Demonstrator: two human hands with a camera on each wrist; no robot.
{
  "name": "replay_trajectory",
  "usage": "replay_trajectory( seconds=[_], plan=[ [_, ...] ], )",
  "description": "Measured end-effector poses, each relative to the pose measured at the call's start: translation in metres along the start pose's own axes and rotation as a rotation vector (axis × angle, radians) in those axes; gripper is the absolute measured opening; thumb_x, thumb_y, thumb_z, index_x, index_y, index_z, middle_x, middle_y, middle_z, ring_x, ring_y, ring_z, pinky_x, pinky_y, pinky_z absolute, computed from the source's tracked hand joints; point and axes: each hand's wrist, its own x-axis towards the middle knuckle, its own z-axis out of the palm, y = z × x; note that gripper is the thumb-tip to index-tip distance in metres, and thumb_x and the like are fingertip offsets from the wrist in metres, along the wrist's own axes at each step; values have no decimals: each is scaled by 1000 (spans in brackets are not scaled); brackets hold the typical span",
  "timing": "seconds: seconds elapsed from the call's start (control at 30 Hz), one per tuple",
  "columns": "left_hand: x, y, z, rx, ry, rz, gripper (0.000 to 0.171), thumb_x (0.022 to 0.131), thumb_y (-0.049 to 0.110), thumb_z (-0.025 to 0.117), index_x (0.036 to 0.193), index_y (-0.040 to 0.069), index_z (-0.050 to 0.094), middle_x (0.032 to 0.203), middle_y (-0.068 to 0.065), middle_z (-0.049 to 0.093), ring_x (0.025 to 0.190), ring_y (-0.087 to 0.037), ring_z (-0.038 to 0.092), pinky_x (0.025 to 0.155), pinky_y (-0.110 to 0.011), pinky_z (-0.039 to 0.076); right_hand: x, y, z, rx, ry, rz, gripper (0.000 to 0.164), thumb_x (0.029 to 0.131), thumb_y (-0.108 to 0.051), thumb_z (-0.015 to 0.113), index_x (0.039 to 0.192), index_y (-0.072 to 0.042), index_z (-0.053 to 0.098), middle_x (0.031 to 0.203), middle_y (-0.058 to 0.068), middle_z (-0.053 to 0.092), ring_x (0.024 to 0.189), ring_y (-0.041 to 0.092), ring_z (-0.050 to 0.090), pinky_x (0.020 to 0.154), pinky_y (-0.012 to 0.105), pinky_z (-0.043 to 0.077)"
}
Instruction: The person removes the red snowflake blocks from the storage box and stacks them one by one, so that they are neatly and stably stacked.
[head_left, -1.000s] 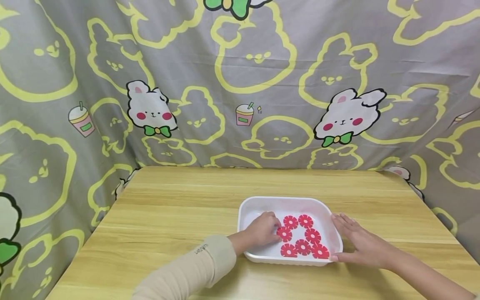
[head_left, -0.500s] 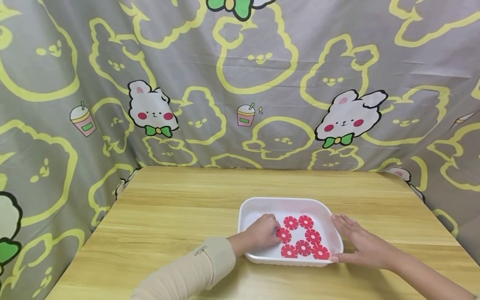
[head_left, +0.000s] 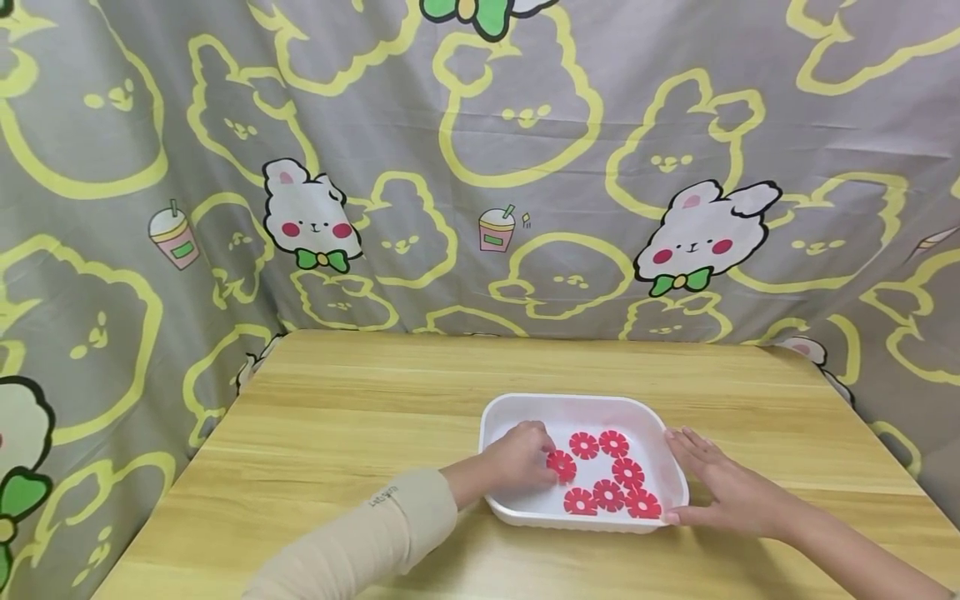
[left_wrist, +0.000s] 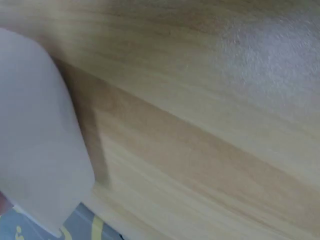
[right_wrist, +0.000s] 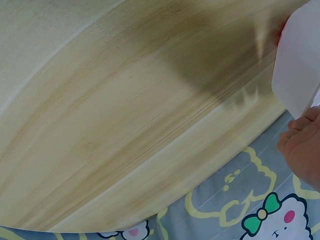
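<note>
A white plastic tray [head_left: 585,523] stands on the table with several red notched discs in it, flower-shaped with a small hole in the middle. My left hand [head_left: 519,458] reaches into the tray's left half and pinches the leftmost red notched disc [head_left: 562,467] at its left edge; part of that edge is hidden behind the fingers. My right hand [head_left: 727,487] rests against the tray's right end, fingers straight along the wall and thumb at the near corner. In the right wrist view, the right hand [right_wrist: 305,147] shows beside the tray's outer wall [right_wrist: 296,65].
The tray stands on a wood-grain table [head_left: 360,417]. A grey curtain [head_left: 390,125] with yellow outlines and rabbit prints hangs behind the table's back edge and along both sides. In the left wrist view, the tray's outer wall [left_wrist: 40,130] fills the left side.
My left hand has drawn slightly left with the pinched disc, which now sits a little farther from the other discs. The right hand keeps its place on the tray.
</note>
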Motion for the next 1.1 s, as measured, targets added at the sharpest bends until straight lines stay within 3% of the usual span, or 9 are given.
replay_trajectory(
  seconds=[0.13,0.23,0.27,0.37,0.5,0.57,0.73,0.97,1.1],
  plan=[
    [-1,-2,-7,16,-22,44,26,77,21,74,97,6,72,91,-1,65,85,-7,56,81,-14,46,0,0,0,5,-5,3,102,69,-57,70,140,6,33,144,27,33,129,52,30,97,62,29],
    [-3,-3,-13,25,-35,72,27,77,22,74,99,6,71,94,-2,66,88,-8,58,84,-14,47,-1,1,1,15,-1,1,101,70,-57,70,140,5,32,145,27,33,129,52,30,113,35,11],
    [-4,-4,-14,26,-36,83,27,77,21,74,99,6,71,93,-1,67,88,-8,58,84,-14,47,-1,1,1,19,1,-1,101,70,-57,70,141,5,31,145,27,32,129,52,29,111,23,3],
    [-7,-6,-19,31,-38,112,27,76,20,74,99,6,71,94,-2,66,89,-8,59,85,-15,47,-2,2,2,24,10,-7,101,70,-56,70,141,5,31,145,28,32,129,52,29,96,5,-7],
    [-12,-10,-25,20,-29,143,29,77,20,74,101,5,70,95,-2,66,91,-10,60,85,-15,47,-2,2,3,13,19,-16,101,70,-56,70,140,6,32,144,29,33,128,52,30,97,7,-6],
    [-15,-12,-27,8,-19,154,30,77,20,74,102,5,70,96,-3,66,91,-11,60,85,-15,48,-2,2,3,12,22,-24,101,70,-56,70,139,7,32,143,29,33,128,53,30,92,0,-8],
    [-22,-18,-34,-23,0,180,30,77,18,73,102,2,69,97,-6,66,92,-13,59,84,-17,49,-1,2,3,6,27,-40,101,70,-55,71,138,8,33,142,30,34,126,54,31,89,-6,-9],
    [-31,-24,-46,-53,6,169,30,77,17,73,102,0,69,98,-7,64,94,-18,60,85,-19,50,-2,2,3,11,22,-47,101,71,-55,70,138,10,32,142,32,33,127,54,30,91,-6,-10],
    [-36,-28,-51,-50,35,200,29,77,16,73,101,-1,69,97,-8,64,92,-19,61,86,-22,51,-2,3,2,13,12,-38,100,71,-54,70,139,8,31,143,30,33,128,53,29,94,-2,-9]
  ],
)
